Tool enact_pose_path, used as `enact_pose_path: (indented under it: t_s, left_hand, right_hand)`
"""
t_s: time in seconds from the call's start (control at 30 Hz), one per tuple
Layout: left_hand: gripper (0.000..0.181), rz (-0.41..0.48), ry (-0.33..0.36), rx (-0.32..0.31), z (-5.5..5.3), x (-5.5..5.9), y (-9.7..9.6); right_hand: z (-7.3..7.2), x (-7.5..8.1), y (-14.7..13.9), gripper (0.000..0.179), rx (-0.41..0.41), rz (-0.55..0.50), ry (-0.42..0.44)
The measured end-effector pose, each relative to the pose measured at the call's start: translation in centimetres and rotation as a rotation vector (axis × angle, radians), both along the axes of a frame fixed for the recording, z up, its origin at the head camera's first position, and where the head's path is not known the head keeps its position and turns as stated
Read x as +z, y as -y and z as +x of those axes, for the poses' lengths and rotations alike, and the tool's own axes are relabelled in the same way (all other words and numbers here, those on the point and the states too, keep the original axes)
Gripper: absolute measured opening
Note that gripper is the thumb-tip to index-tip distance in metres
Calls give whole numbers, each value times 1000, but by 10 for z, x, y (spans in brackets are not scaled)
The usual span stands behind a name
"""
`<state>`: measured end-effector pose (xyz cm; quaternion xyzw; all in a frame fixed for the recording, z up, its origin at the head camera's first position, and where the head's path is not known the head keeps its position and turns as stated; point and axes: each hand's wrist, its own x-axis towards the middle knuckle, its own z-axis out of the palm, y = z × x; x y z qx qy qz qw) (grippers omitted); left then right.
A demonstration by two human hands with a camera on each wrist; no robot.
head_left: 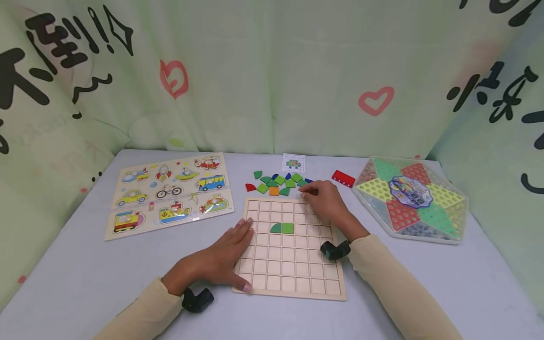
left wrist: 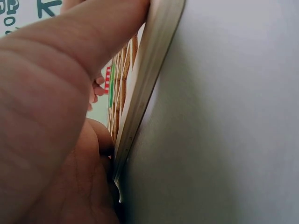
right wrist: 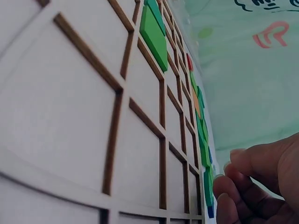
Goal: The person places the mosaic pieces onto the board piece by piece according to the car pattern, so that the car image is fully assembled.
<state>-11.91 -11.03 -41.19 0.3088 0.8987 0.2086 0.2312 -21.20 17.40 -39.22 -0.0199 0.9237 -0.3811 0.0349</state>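
Head view: you've got one grid board [head_left: 289, 268] flat on the table [head_left: 140, 264], between your two hands. Two tiles on it: one dark green quarter-circle tile [head_left: 276, 228], one light green square tile [head_left: 288, 228], side by side. Your left hand [head_left: 223, 257] lies on the board's left edge, fingers extended, thumb apart at the near corner. Your right hand [head_left: 324, 200] is over the far right part, fingers bent, tips together by the loose tiles [head_left: 279, 180]; can't tell if a tile is between them. In that pile: one red tile [head_left: 250, 187], one orange tile [head_left: 274, 191], several green and blue, overlapping, exact count unclear. Beyond it, one picture card [head_left: 293, 164]. Right of the pile, one red strip [head_left: 343, 178]. To your left, one puzzle board [head_left: 153, 219], ten vehicle pictures. To your right, one hexagonal box [head_left: 410, 192], six-pointed star: two red, two green, two yellow points.

Left wrist view: your thumb crosses the board's edge; your right hand's fingers show small behind.

Right wrist view: same two green tiles on the grid; your thumb and fingers bunched beside the pile, one red and one orange visible there.
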Motion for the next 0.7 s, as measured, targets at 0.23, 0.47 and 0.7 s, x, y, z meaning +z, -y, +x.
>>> enact_pose_path:
  t_s: [0.23,0.47,0.7]
  left_hand:
    - [127,-14,2,11,-1,0,1]
    - [127,0,4,9,0,-2,0]
    - [128,-12,0,2,-1,-1,1]
  right_hand:
    - [-20,-4,-8,23,-101,-42,-6]
    - [-34,-7,-9,24,-134,-40,-1]
    - [-39,-8,-8,26,-155,-45,-1]
